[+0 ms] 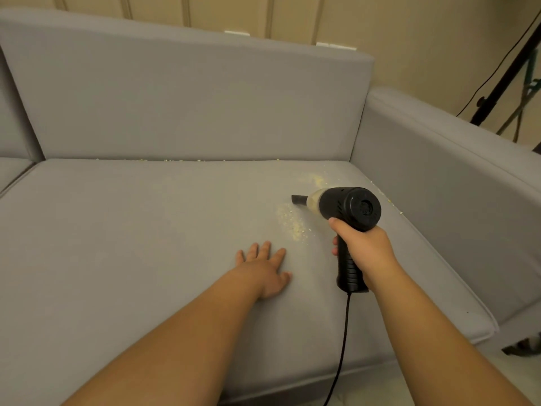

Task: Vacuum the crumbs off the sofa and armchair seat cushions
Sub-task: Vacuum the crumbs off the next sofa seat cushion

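Two hands: both in view
Right hand [364, 249]: wrapped tight round handheld vacuum [349, 210] grip
Left hand [265, 269]: flat, fingers spread, on seat cushion [146, 230]
Crumbs [294, 225]: pale yellow scatter by nozzle

Your grey seat cushion [146, 230] carries yellow crumbs [294, 225] center-right, more along back seam & right edge; left hand [268, 268] flat on it.
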The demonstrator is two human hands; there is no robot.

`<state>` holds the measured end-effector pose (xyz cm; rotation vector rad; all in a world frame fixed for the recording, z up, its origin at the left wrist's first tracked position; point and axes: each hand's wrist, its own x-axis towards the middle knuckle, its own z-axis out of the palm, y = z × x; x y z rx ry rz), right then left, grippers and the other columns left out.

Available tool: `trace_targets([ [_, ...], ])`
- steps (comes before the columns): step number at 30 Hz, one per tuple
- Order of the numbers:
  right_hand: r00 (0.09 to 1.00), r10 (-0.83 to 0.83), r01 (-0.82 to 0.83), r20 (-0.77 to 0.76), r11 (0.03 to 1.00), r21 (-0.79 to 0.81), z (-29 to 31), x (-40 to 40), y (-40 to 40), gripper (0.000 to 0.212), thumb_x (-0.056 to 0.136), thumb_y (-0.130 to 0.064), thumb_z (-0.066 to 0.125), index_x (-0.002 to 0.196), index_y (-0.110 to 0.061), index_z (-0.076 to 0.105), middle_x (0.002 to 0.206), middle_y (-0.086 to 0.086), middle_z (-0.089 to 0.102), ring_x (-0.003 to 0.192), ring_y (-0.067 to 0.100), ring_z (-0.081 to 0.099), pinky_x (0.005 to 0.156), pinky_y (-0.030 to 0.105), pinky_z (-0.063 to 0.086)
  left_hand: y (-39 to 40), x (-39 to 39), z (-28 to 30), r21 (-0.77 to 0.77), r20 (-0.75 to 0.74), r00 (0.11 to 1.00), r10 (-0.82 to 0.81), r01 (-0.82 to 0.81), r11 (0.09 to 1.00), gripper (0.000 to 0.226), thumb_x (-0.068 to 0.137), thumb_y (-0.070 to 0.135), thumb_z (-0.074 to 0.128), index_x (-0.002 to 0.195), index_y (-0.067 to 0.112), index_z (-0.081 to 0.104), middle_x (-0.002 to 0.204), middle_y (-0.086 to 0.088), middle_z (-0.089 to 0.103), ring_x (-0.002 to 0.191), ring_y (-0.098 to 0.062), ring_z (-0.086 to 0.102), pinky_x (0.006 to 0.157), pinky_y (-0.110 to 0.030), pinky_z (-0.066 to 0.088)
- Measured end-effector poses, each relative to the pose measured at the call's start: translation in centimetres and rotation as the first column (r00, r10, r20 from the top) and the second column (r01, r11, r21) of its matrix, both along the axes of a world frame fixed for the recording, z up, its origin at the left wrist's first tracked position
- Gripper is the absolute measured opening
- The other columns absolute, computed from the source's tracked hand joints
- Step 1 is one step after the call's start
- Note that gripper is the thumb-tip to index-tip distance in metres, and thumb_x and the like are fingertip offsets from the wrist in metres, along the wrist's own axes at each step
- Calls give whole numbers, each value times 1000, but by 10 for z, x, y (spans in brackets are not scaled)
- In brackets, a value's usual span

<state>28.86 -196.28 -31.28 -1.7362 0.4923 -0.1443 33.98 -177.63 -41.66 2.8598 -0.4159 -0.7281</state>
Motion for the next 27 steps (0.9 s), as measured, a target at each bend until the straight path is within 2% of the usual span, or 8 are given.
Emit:
trace_targets([
  [6,1000,18,-18,-14,1000,0,9,-7,19,17,89,-29,80,89,-15,70,77,11,72,63,22,70,77,42,63,0,-5,3,40,1,1000,0,0,999,71,104,65,25,164,41,-7,172,-1,-21,158,-30,-19,125,-58,-9],
  [10,990,142,-143,-18,989,-22,16,-18,38,18,90,-30,82,86,-14,73,74,13,74,62,19,71,56,26,60,-2,-11,6,70,0,1000,17,-17,997,72,104,66,25,163,42,-7,172,-1,-21,158,-31,-19,125,-59,-8],
  [13,986,168,-166,-7,971,-172,11,-19,46,28,87,-42,82,84,-16,75,74,9,77,68,20,77,70,33,62,3,-17,6,44,-11,999,43,-43,998,72,103,67,25,164,43,-5,172,0,-19,158,-30,-18,125,-58,-7],
  [14,993,117,-114,10,979,-170,8,-25,39,30,85,-47,83,83,-17,75,71,6,76,70,21,77,74,36,61,3,-22,13,89,-10,1000,12,-11,996,72,103,67,26,164,43,-4,172,0,-18,158,-30,-17,126,-58,-7],
  [16,998,58,-51,27,976,-210,3,-25,33,31,82,-51,83,84,-21,74,71,3,75,74,24,77,76,39,61,6,-27,14,59,-18,1000,17,-16,998,72,103,66,27,164,43,-3,172,0,-18,158,-30,-16,126,-58,-6],
  [19,999,-37,37,25,999,-4,-5,-31,18,29,85,-42,84,92,-17,74,73,5,74,74,27,76,80,44,62,15,-28,16,70,5,1000,16,-17,997,71,104,65,28,164,43,-3,173,0,-17,159,-29,-15,126,-56,-7],
  [22,999,-41,47,-36,981,188,-8,-37,15,23,91,-34,82,93,-14,71,78,10,70,70,25,70,78,42,62,22,-27,16,81,-2,1000,3,-3,997,71,105,64,29,164,43,-4,173,1,-16,159,-28,-14,126,-55,-6],
  [27,999,-24,29,-28,980,198,6,-36,9,26,91,-38,81,97,-15,72,80,10,74,69,23,72,74,38,62,12,-21,10,75,-24,1000,2,0,997,72,103,66,28,163,44,-6,173,1,-17,159,-28,-15,126,-56,-4],
])
